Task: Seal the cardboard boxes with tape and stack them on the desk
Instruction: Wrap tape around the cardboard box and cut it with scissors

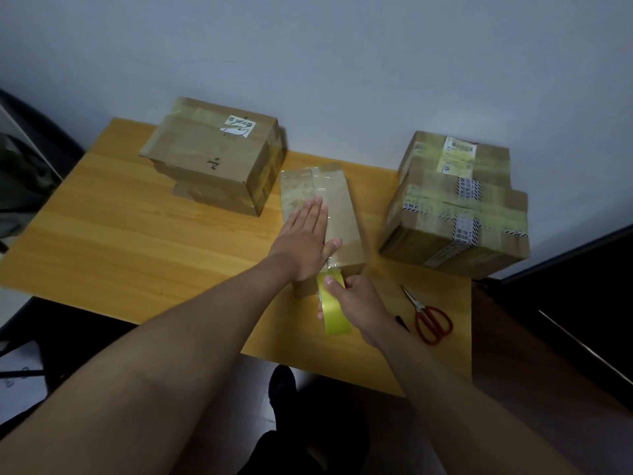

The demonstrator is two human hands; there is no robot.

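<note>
The desk carries three groups of cartons. At its far left sits a stack of two boxes, the upper one larger than the one beneath. At its far right sits a taller stack of taped boxes. Between them, well apart from both, lies the narrow box being sealed.

The long axis of the narrow box runs away from the person, from the near desk edge toward the wall. A strip of clear tape follows that axis along the top face.

The left hand lies flat on the top of the box, fingers straight and pointing away, pressing the tape down. The right hand grips the tape roll at the near end of the box, just below the top edge, with the tape running from the roll up onto the box.

The scissors lie on the desk just right of the right hand, nearer to it than to the left hand. Judgement: the cut falls at the near end, so the right hand is better placed to reach them.
</note>
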